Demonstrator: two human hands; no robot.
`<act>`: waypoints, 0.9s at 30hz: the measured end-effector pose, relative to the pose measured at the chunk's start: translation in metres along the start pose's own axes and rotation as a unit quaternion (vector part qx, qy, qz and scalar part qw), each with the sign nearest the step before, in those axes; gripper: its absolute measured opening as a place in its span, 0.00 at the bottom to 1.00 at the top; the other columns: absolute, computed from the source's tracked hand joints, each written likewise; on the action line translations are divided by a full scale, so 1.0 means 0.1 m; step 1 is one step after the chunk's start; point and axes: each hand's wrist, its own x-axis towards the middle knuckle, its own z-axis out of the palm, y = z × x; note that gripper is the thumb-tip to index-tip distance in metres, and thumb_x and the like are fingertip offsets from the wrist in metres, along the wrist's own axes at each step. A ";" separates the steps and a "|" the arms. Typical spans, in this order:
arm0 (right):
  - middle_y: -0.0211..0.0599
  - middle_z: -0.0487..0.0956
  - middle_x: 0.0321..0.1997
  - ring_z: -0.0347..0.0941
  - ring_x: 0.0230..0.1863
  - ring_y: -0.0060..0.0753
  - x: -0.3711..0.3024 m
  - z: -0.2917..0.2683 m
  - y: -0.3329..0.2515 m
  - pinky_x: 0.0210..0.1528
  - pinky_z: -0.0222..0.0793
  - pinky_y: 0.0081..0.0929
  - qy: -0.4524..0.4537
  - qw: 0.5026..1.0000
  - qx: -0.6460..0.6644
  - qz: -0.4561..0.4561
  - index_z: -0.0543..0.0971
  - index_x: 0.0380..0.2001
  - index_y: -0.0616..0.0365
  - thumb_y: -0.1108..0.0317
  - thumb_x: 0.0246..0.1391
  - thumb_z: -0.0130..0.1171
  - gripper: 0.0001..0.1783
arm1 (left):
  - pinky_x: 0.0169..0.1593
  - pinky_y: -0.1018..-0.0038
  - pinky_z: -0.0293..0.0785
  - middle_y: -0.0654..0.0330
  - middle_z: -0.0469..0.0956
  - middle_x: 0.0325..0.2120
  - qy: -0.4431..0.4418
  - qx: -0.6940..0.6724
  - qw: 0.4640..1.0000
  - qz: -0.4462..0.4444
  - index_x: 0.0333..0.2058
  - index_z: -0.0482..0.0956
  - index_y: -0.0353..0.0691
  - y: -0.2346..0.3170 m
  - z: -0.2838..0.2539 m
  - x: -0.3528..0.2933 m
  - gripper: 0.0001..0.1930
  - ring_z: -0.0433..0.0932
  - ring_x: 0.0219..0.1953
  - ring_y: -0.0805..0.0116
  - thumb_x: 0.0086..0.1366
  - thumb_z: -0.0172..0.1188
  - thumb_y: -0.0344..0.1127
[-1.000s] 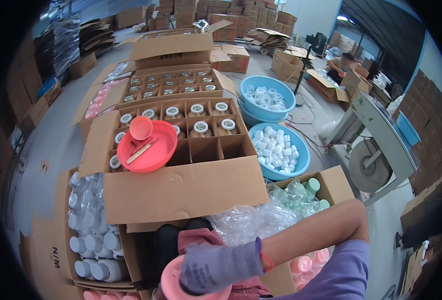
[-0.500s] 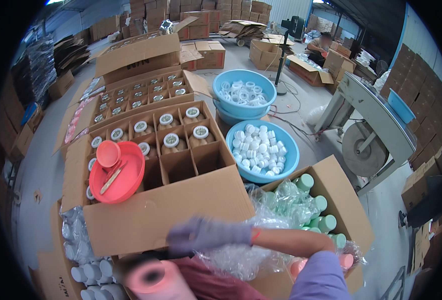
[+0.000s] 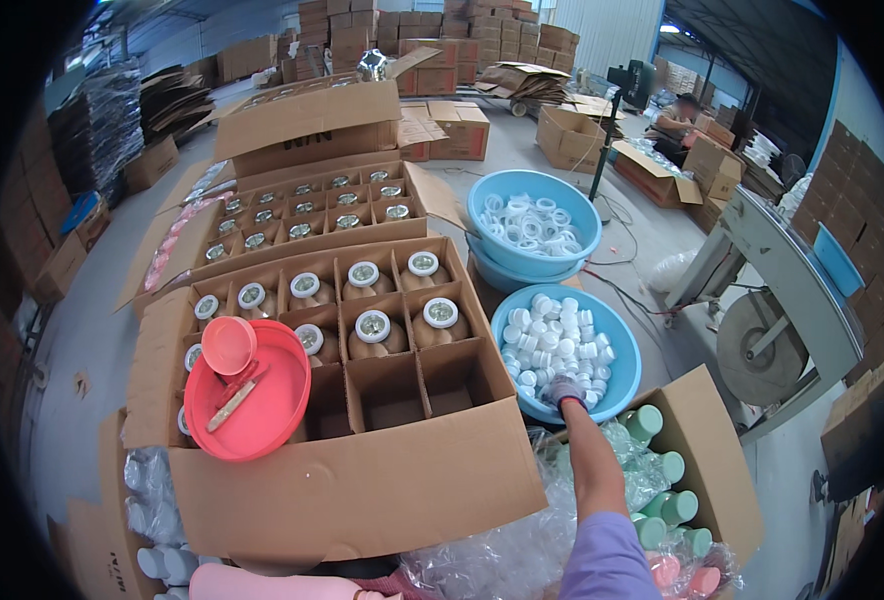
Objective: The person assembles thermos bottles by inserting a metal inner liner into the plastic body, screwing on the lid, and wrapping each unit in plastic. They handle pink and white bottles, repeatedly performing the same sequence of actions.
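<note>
My right hand (image 3: 565, 391), in a pale glove, reaches into a blue basin (image 3: 629, 387) of small white plastic caps (image 3: 552, 335). Its fingers are down among the caps and hard to make out. At the bottom edge lies a smooth pink bottle (image 3: 267, 584), partly cut off by the picture. My left hand is out of sight. In front of me, a divided carton (image 3: 352, 500) holds several jars with white-rimmed lids (image 3: 373, 326), and some of its front compartments are bare. A pink basin (image 3: 252, 440) with a pink cup (image 3: 230, 345) and a brush-like tool (image 3: 230, 405) rests on its left side.
Another blue basin (image 3: 482, 215) of clear plastic rings stands behind the caps. To the right, a carton (image 3: 727, 460) contains green bottles (image 3: 670, 507) and pink ones in plastic wrap. White bottles lie at lower left. A machine (image 3: 762, 300) stands far right; a person sits beyond.
My right hand has moved from over the front carton flap to the right, into the caps. The pink bottle has dropped toward the bottom edge and tipped sideways. The view has shifted slightly.
</note>
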 end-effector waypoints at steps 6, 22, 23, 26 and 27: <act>0.50 0.79 0.47 0.78 0.48 0.47 -0.92 -0.39 -0.13 0.51 0.73 0.37 0.164 0.763 0.563 -0.271 0.73 0.52 0.62 0.64 0.50 0.66 0.27 | 0.50 0.69 0.76 0.60 0.79 0.37 0.028 -0.222 0.975 -0.010 0.53 0.72 0.38 -0.18 -0.08 -0.19 0.16 0.79 0.42 0.70 0.69 0.45 0.29; 0.55 0.79 0.49 0.77 0.46 0.53 -5.17 -0.31 -0.93 0.51 0.71 0.43 0.010 0.803 0.426 -0.417 0.73 0.57 0.63 0.62 0.66 0.47 0.22 | 0.40 0.72 0.75 0.69 0.58 0.22 -0.027 -0.636 0.771 -0.021 0.42 0.67 0.44 -0.49 0.17 -1.06 0.08 0.64 0.26 0.77 0.72 0.37 0.28; 0.56 0.78 0.50 0.77 0.48 0.54 -5.19 -0.23 -0.95 0.52 0.71 0.43 0.013 0.793 0.459 -0.401 0.73 0.57 0.63 0.61 0.68 0.45 0.22 | 0.40 0.72 0.75 0.69 0.58 0.22 -0.038 -0.639 0.768 0.003 0.41 0.67 0.44 -0.54 0.20 -1.05 0.08 0.63 0.26 0.77 0.72 0.38 0.27; 0.59 0.78 0.53 0.76 0.53 0.56 -5.14 0.11 -1.01 0.57 0.69 0.42 0.027 0.766 0.529 -0.364 0.73 0.57 0.64 0.56 0.71 0.39 0.25 | 0.46 0.68 0.77 0.67 0.67 0.24 -0.023 -0.603 0.798 0.013 0.40 0.70 0.43 -0.63 0.23 -1.09 0.08 0.73 0.31 0.72 0.71 0.41 0.28; 0.59 0.78 0.53 0.76 0.54 0.56 -5.06 0.25 -1.00 0.57 0.69 0.41 0.038 0.765 0.533 -0.360 0.73 0.57 0.64 0.55 0.71 0.38 0.26 | 0.47 0.67 0.78 0.66 0.70 0.25 -0.014 -0.590 0.808 -0.001 0.40 0.71 0.42 -0.64 0.26 -1.09 0.07 0.75 0.33 0.71 0.72 0.42 0.28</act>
